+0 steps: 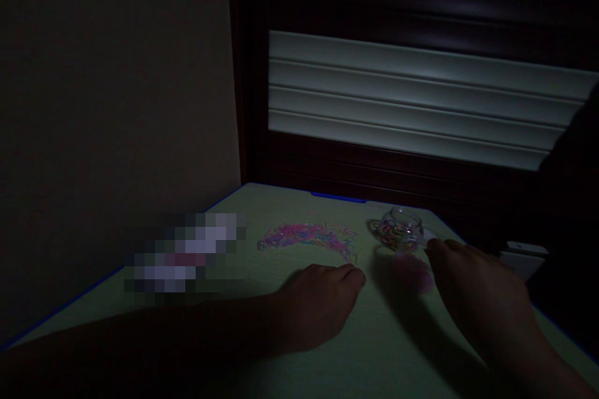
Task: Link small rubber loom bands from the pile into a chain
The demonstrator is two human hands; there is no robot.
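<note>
A pale, blue-edged table carries strewn multicoloured bands, a clear jar and a blurred-out item.

There are two hands, one jar, one table and four pale slats. Loose bands form one heap, too tangled to count.

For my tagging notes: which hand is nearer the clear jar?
The right hand, close to the clear jar and the pink bunch; the left hand is farther off, near the loose, mostly pink strands.

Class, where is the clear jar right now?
In the head view, the jar is right of centre, between the colourful pile and the right hand.
</note>
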